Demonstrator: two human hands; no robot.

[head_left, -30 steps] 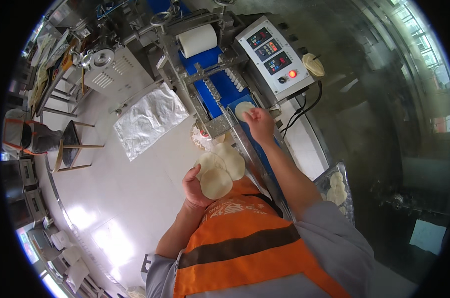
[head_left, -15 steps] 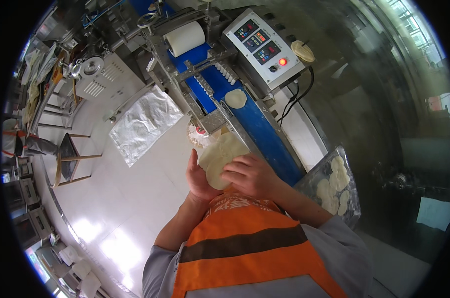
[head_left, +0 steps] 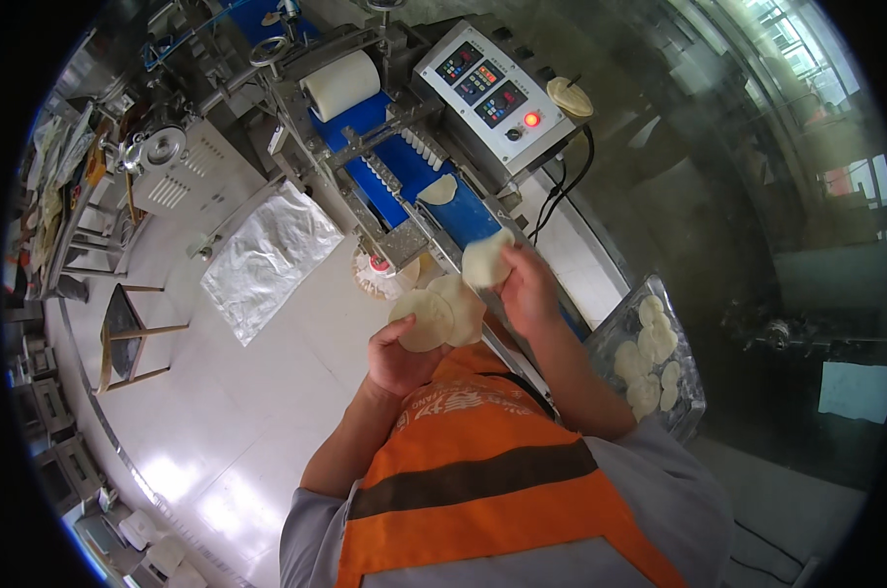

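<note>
Thin, pale dough rounds [head_left: 433, 316] lie overlapped in my left hand [head_left: 401, 359], whose thumb presses on their edge. My right hand [head_left: 529, 292] grips another dough round [head_left: 485, 259] by its side, above the blue conveyor belt [head_left: 460, 218] and apart from the left hand's rounds. Farther up the belt, one more dough piece [head_left: 437, 190] lies by the machine's outlet, showing as a half disc. Most fingers of my left hand are hidden beneath the dough.
A control box [head_left: 502, 93] with a lit red lamp flanks the belt. At right, a clear tray [head_left: 686, 377] holds several dough pieces. A tub [head_left: 384, 279] stands under the belt's left side, near a silver sheet [head_left: 272, 260]. A stool [head_left: 125, 338] is at far left.
My right hand has moved up and right, away from the left hand, and now holds a separate dough round. The dough on the belt shows less of its disc.
</note>
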